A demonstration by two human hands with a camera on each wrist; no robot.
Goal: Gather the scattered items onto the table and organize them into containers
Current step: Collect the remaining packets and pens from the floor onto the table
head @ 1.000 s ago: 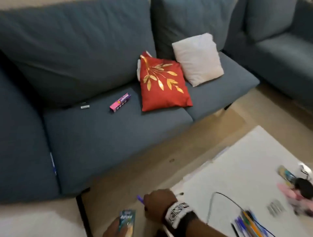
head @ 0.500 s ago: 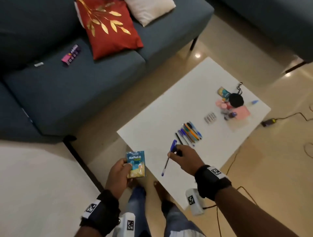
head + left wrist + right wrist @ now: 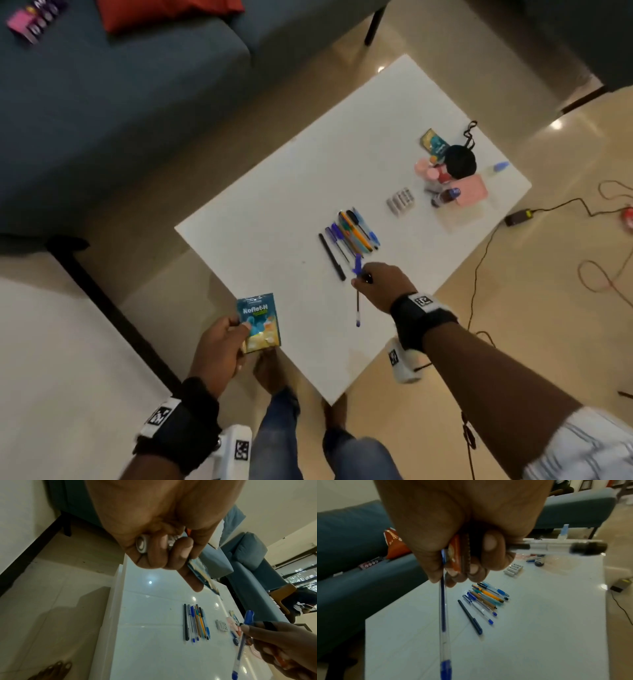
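Observation:
My left hand (image 3: 222, 342) grips a blue and yellow sachet (image 3: 259, 322) over the near corner of the white table (image 3: 274, 205). In the left wrist view a small round grey-white object (image 3: 141, 545) is also tucked in that fist. My right hand (image 3: 376, 281) pinches a clear blue pen (image 3: 358, 303) just above the table, close to the near end of a row of several pens (image 3: 349, 236). The right wrist view shows the same hand (image 3: 462, 563) also holding an orange packet (image 3: 454, 553) and a black-tipped pen (image 3: 556, 547).
Small white batteries (image 3: 400, 201) and a cluster of pink tubs, bottles and a black pouch (image 3: 459, 161) sit at the table's far end. A pink box (image 3: 32, 20) lies on the blue sofa (image 3: 120, 102). Cables (image 3: 479, 260) trail on the floor to the right.
The head view swung down from the sofa to the table. My right hand carried the blue pen forward over the table to the row of pens. My left hand kept the sachet.

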